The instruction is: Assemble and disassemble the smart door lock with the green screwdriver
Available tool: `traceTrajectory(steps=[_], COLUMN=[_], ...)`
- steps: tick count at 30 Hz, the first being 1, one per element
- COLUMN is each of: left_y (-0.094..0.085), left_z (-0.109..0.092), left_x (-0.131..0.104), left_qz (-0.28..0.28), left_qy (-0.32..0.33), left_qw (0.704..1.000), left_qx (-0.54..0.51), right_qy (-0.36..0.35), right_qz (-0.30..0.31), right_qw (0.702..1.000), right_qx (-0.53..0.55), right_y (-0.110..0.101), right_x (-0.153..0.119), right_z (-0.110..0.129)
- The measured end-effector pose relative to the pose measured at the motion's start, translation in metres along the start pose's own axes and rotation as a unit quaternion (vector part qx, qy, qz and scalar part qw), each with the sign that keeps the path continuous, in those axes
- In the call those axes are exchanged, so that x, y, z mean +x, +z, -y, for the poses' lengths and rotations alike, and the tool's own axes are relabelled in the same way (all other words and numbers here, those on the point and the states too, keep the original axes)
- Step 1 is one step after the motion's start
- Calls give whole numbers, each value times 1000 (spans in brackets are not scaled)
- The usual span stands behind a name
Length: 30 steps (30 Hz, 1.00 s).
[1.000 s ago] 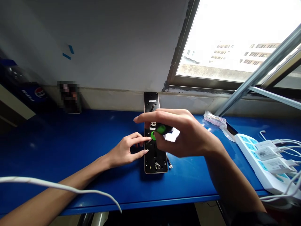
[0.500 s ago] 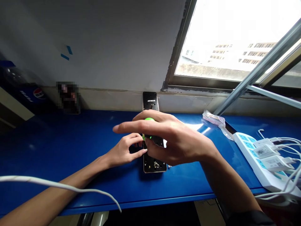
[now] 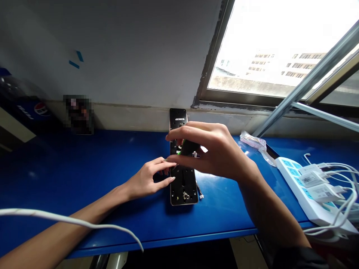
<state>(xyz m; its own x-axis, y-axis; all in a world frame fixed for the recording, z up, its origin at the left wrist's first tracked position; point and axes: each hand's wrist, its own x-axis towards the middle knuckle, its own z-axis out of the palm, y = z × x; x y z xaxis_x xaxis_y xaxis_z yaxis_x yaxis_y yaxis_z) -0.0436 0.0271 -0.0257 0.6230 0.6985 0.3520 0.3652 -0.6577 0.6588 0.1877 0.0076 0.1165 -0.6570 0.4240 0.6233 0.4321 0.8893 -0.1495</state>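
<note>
Blue Pepsi bottle (image 3: 27,109); right hand (image 3: 209,145) grips green-black tool (image 3: 190,148); left hand (image 3: 150,176) spread on panel (image 3: 189,182).

A dark, seemingly black sleeve (image 3: 298,257), its cloth softly creased, covers part of the person's right arm, leaving the right forearm (image 3: 266,200) bare. The left forearm (image 3: 98,207) is slim and bare. The left hand (image 3: 153,175) and right hand (image 3: 215,149) are ungloved, with long, slender fingers (image 3: 193,131); the left thumbnail (image 3: 172,179) shows.
</note>
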Motion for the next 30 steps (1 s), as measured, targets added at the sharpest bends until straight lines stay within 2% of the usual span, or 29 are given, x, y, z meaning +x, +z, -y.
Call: traceTrajectory(steps=[2,6,11,15,20,24,30], left_y=[0,0,0,0,-1,0,0], left_z=[-1,-1,-1,-1,-1,0,-1], left_x=[0,0,-1,-1,-1,-1,-1], left_qz=[3,11,11,15,13,19,14], left_qy=[-3,-14,-15,-18,-17,-19,-13], left_qw=[1000,1000,1000,1000,1000,1000,1000], left_qx=[-1,-8,-5,-10,-5,-13,-7], right_qy=[-3,4,4,-2,0,-5,-7], right_qz=[-8,16,-4,19,-7,10,-5], right_qw=[1000,999,1000,999,1000,999,1000], right_qx=[5,33,10,34,3,43,13], right_y=[1,1,2,1,1,1,0], right_x=[0,0,0,1,1,1,0], right_z=[0,1,2,2,1,2,1])
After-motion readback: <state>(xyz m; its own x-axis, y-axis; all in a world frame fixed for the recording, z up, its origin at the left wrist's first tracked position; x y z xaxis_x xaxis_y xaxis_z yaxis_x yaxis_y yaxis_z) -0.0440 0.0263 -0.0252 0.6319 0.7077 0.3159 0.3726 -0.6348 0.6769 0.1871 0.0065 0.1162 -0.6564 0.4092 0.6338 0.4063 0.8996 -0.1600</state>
